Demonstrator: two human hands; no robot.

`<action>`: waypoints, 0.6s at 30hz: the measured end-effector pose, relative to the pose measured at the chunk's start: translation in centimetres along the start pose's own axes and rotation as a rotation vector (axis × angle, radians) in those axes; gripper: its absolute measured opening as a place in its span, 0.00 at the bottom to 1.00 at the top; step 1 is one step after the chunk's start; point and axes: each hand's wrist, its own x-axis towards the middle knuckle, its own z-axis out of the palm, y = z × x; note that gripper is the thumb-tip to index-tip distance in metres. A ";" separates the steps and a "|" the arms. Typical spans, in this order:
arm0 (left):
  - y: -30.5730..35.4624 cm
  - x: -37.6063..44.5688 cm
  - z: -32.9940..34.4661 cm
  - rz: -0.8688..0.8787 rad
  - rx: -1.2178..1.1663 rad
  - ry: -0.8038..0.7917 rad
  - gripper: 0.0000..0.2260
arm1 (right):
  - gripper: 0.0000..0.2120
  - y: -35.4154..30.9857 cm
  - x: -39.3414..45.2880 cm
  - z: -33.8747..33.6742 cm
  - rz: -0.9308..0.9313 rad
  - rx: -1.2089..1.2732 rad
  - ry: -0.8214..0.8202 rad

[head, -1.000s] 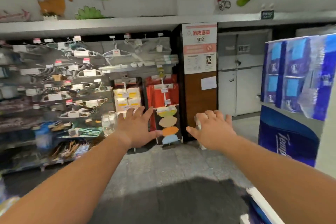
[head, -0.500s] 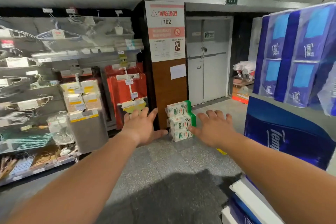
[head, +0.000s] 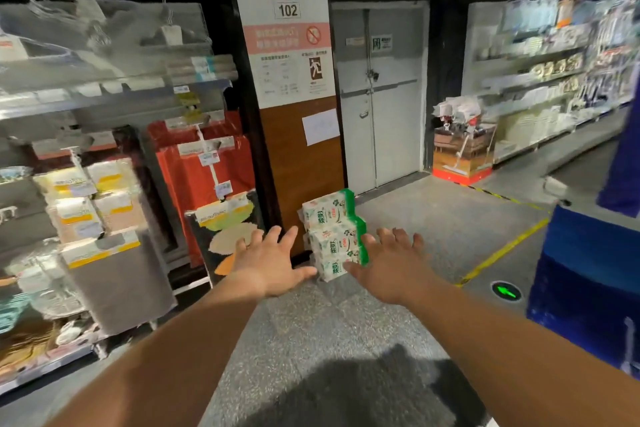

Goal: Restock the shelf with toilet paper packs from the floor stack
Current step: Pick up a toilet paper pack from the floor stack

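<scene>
A stack of three white-and-green toilet paper packs (head: 331, 236) stands on the grey floor against the brown pillar. Both my arms stretch out toward it. My left hand (head: 270, 262) is spread flat with straight fingers, just left of the stack and apart from it. My right hand (head: 393, 263) is spread the same way just right of the stack, its thumb in front of the lowest pack. Neither hand holds anything.
A rack (head: 104, 156) of hangers and packaged goods lines the left. A brown pillar with a fire-exit sign (head: 287, 31) and grey double doors (head: 379, 97) stand ahead. A blue display (head: 585, 274) blocks the right. Shelves (head: 554, 80) run down the right aisle.
My view has swung right: the blue paper packs on the right left the frame and the right aisle appeared. The green-and-white stack came into view and now sits between my hands.
</scene>
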 end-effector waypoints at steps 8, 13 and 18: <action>-0.7 17.9 0.3 -0.051 -0.047 -0.052 0.43 | 0.36 3.7 19.1 3.4 -0.002 0.042 -0.088; -0.9 28.6 3.0 -0.065 -0.081 -0.090 0.43 | 0.36 5.3 28.6 6.2 -0.018 0.030 -0.130; -1.1 40.8 6.7 -0.014 -0.101 -0.130 0.43 | 0.35 7.5 39.4 8.9 -0.003 0.015 -0.103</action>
